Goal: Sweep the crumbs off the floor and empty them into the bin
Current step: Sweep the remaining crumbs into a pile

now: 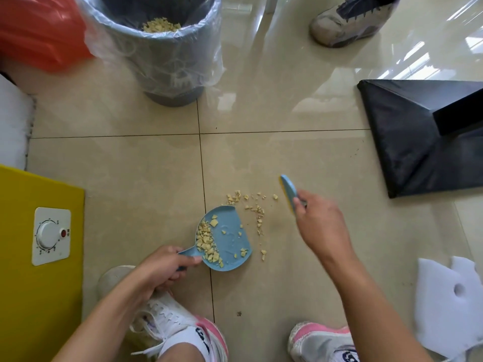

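While the left hand (pixel 167 267) grips the dustpan (pixel 227 239) handle, the right hand (pixel 320 226) clasps the brush (pixel 288 192). Sweeping is midway; next, I judge, the loose crumbs (pixel 254 211) at frame centre need brushing leftward into the pan.

Indoor room, exact type indeterminate: glossy beige tiled floor (pixel 287 100), grey plastic-lined waste bin (pixel 167 61), black pedestal furniture base (pixel 407 147), white foam packing pieces (pixel 444 304).

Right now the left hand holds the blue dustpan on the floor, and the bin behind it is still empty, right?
Not quite. The head view shows the bin already holds crumbs. The left hand does hold the blue dustpan on the floor.
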Demonstrator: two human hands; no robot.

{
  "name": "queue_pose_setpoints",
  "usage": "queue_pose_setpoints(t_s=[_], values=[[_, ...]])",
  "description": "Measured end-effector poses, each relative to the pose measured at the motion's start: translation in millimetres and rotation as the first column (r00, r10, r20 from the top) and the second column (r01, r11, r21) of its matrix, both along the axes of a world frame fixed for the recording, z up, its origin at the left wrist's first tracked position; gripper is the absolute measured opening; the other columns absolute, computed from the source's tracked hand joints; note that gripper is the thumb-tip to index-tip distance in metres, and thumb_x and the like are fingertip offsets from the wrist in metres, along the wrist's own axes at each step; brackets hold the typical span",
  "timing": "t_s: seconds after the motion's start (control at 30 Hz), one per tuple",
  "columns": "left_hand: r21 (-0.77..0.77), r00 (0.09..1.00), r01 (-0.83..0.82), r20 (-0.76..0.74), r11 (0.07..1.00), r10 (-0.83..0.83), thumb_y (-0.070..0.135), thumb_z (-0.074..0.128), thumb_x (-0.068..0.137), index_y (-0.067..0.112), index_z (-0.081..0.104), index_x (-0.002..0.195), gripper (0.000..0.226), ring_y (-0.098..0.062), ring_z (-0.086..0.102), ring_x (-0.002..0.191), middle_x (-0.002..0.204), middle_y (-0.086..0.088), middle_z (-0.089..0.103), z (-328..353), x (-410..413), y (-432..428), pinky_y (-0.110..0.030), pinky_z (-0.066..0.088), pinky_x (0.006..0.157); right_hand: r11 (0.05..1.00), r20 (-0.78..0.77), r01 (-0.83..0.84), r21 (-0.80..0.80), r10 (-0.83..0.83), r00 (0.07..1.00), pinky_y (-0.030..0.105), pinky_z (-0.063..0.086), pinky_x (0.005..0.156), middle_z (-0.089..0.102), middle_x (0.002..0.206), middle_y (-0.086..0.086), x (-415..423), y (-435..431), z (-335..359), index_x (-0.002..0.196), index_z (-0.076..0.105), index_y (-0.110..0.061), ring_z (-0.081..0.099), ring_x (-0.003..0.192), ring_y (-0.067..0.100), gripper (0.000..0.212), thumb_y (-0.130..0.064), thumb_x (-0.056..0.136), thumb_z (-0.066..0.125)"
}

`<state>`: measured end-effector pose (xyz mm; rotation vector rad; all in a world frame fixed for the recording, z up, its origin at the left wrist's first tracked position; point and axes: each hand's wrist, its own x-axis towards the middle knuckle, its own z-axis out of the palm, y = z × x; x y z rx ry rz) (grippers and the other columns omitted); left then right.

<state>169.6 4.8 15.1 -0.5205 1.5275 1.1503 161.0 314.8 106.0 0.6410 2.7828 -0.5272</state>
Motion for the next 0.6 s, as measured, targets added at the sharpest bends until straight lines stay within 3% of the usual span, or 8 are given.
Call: queue_pose_setpoints(t_s=[0.13,0.23,0.33,0.43,0.6], values=[[-0.014,0.995,-0.055,0.078,0.998,0.056,0.028,0.072,0.097,0.01,0.069,0.094,0.018,-0.008,0.022,0.033,0.047,0.008,0.04,6.2,8.2,2.7,-0.016,0.016,0.034,0.986,0.133,-0.087,0.144,0.068,0.989,0.038,0.051,0.073,0.072,0.098,0.011,-8.3,4.3,-27.5,0.116,0.065,-0.023,0.067,0.092,0.037,0.028,-0.03,0.102,0.042],[-0.032,0.99,-0.094,0.099,0.995,0.096,0.028,0.07,0.098,0.011,0.068,0.094,0.018,-0.009,0.021,0.034,0.048,0.007,0.038,9.6,14.6,17.0,-0.015,0.013,0.036,0.973,0.178,-0.195,0.121,0.172,0.969,0.037,0.045,0.067,0.071,0.095,0.012,10.9,-26.7,-44.2,0.114,0.061,-0.021,0.067,0.089,0.038,0.028,-0.032,0.101,0.038],[-0.042,0.993,-0.085,0.078,0.996,0.088,0.028,0.069,0.097,0.013,0.067,0.09,0.017,-0.008,0.021,0.034,0.048,0.007,0.037,9.6,18.1,27.9,-0.017,0.013,0.037,0.953,0.122,-0.3,0.049,0.293,0.948,0.036,0.038,0.061,0.07,0.089,0.011,40.0,-65.1,-48.6,0.118,0.058,-0.022,0.067,0.081,0.038,0.025,-0.027,0.1,0.041],[-0.043,0.998,-0.058,0.007,0.997,0.058,0.028,0.069,0.097,0.016,0.068,0.085,0.018,-0.006,0.026,0.032,0.045,0.01,0.039,12.4,19.8,32.6,-0.02,0.017,0.036,0.929,0.042,-0.369,-0.022,0.37,0.928,0.04,0.046,0.059,0.07,0.087,0.008,63.0,-98.4,-43.1,0.123,0.056,-0.025,0.067,0.076,0.036,0.028,-0.03,0.102,0.037],[0.066,0.994,-0.059,-0.088,0.996,0.065,0.026,0.068,0.099,0.012,0.072,0.089,0.017,-0.006,0.026,0.039,0.048,0.01,0.038,25.2,21.5,21.2,-0.017,0.019,0.037,0.952,-0.111,-0.288,-0.104,0.277,0.954,0.037,0.049,0.063,0.071,0.083,0.003,64.1,-101.7,-10.9,0.127,0.059,-0.027,0.066,0.072,0.024,0.034,-0.039,0.104,0.038]])
